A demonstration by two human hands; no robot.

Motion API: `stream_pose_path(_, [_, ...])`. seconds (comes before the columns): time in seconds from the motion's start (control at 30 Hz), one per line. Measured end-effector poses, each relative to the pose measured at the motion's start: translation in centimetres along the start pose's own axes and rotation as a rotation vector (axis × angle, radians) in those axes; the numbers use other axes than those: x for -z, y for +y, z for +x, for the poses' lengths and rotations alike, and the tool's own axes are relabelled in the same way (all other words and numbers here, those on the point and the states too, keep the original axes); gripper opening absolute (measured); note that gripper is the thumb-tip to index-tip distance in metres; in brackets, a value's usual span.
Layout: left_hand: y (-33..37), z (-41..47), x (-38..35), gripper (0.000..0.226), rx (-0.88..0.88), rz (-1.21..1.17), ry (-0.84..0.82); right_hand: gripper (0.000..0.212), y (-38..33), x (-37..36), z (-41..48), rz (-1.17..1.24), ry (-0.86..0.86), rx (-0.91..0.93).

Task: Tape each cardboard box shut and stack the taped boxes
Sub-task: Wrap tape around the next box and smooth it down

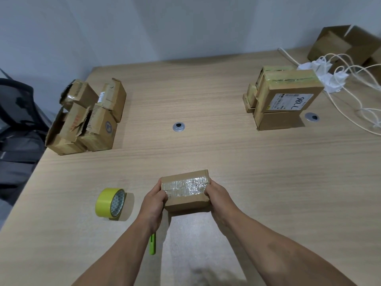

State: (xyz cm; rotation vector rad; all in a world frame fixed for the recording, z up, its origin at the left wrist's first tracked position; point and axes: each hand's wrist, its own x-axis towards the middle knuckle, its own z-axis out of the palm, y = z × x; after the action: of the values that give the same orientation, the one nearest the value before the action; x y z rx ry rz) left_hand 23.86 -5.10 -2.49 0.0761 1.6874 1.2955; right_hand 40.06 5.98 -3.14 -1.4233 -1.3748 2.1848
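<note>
A small cardboard box (186, 190) with crinkled clear tape across its top sits in front of me, low in the middle of the view. My left hand (153, 201) grips its left end and my right hand (218, 196) grips its right end. A roll of yellow-green tape (110, 202) stands on edge on the table to the left of the box. A green cutter (152, 243) lies on the table, partly hidden under my left forearm. A stack of boxes sealed with green tape (284, 98) stands at the right rear. A heap of open, torn boxes (86, 118) is at the left rear.
The wooden table (206, 145) has two round cable grommets (178, 126), one in the middle and one at the right. White chargers and cables (338, 79) lie at the far right beside large open cartons (348, 44). A dark chair (18, 120) stands off the table's left edge.
</note>
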Motion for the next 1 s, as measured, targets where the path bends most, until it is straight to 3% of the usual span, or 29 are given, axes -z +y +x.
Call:
stream_pose_path(0.3, [-0.2,-0.3,-0.3,0.081,-0.063,0.121,0.005,0.023,-1.2,-0.6,-1.0,-0.190,0.070,0.078])
stream_pose_path(0.47, [0.2,-1.1,-1.2,0.040,-0.128,0.176,0.037,0.031,-1.4,-1.1,-1.0,-0.196,0.114,0.092])
stream_pose_path(0.63, [0.3,-1.2,-2.0,0.041,-0.139,0.201,0.110,0.048,-1.1,-2.0,-0.4,-0.273,0.200,0.106])
stream_pose_path(1.0, [0.3,-0.7,-1.7,0.045,-0.067,-0.001,0.111,0.021,-0.5,-1.6,0.4,-0.199,0.187,0.109])
